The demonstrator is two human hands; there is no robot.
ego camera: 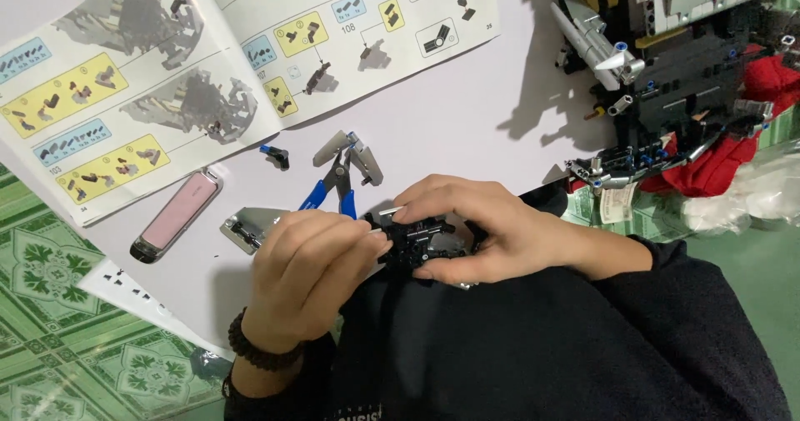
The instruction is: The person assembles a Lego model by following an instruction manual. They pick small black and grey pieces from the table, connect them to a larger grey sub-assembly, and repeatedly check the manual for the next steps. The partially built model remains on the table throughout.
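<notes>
While we are looking down from the head camera, we are holding a small black interlocking-brick assembly [421,239] between both hands, just above the near edge of the white sheet [467,129] and over our dark-sleeved lap. Our right hand [487,229] is clamping around it from the right, fingers curling over its top and thumb underneath. Our left hand [310,264] is closing in from the left, its fingertips [375,236] pinching at the left end, though we cannot tell whether a separate piece is sitting between them. Its long axis is running roughly left to right, so both hands are meeting on it, the right carrying more of it. Beyond lie blue-handled pliers [333,189], 2 grey curved panels [350,153], a pink rectangular device [177,215] and an open instruction booklet [167,71].
</notes>
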